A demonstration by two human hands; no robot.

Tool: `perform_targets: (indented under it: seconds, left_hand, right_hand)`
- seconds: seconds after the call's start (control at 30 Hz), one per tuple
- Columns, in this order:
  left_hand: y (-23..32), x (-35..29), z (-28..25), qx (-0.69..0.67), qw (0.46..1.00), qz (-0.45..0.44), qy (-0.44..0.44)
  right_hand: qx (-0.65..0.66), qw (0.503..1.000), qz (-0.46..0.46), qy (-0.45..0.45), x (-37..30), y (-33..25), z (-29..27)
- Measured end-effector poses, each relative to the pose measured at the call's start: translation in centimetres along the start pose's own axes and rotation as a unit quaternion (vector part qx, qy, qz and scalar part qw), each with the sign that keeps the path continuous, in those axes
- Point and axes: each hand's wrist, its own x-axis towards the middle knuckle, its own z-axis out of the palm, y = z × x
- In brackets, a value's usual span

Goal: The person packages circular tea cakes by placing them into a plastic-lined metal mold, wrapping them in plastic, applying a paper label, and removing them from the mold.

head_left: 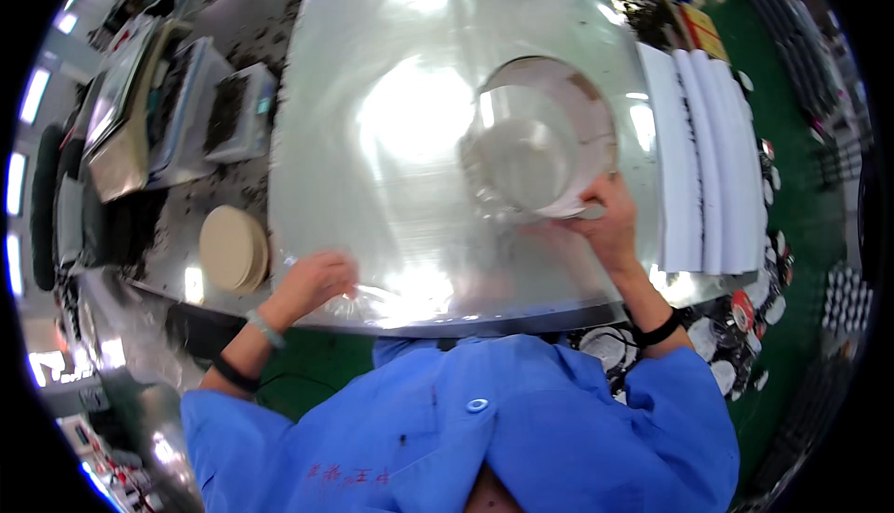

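On the shiny metal tabletop (pixel 345 206), right of its middle, is a round, wide ring-like piece (pixel 596 127). It has a pale pinkish band and a clear, glossy middle, and its left side is blurred. My right hand (pixel 605 220) grips its near right edge, thumb and fingers closed on the rim. Over the tabletop's near left edge, my left hand (pixel 321 278) has its fingers curled together. A clear, shiny film-like patch (pixel 372 299) lies beside those fingertips; whether they hold it is hard to see.
A stack of beige discs (pixel 228 248) stands left of the metal top. Beyond it are a clear bin (pixel 240 113) of dark loose material and other containers. White folded sheets (pixel 708 159) line the right side. Several round white-and-dark items (pixel 726 345) lie at lower right.
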Motion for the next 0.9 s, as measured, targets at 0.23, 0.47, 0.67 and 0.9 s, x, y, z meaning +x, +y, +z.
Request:
perform_targets:
  seconds: [0.23, 0.47, 0.67, 0.9]
  left_hand:
    - [-1.5, 3.3, -2.9, -0.054, 0.996, -0.042, -0.052]
    - [4.7, 8.8, -16.2, -0.358, 0.930, 0.030, 0.075]
    - [-1.0, 8.7, -10.9, -0.288, 0.920, -0.133, -0.228]
    - [-2.5, 8.8, -5.7, -0.247, 0.904, -0.231, -0.263]
  right_hand:
    - [0.042, 0.980, -0.191, -0.037, -0.4, -5.6, 0.8]
    - [0.042, 0.965, -0.189, -0.176, 0.7, -9.9, 5.2]
    - [0.081, 0.989, -0.091, -0.080, 9.4, -2.0, 6.3]
    - [0.119, 0.725, -0.161, -0.659, -1.6, -6.7, 2.3]
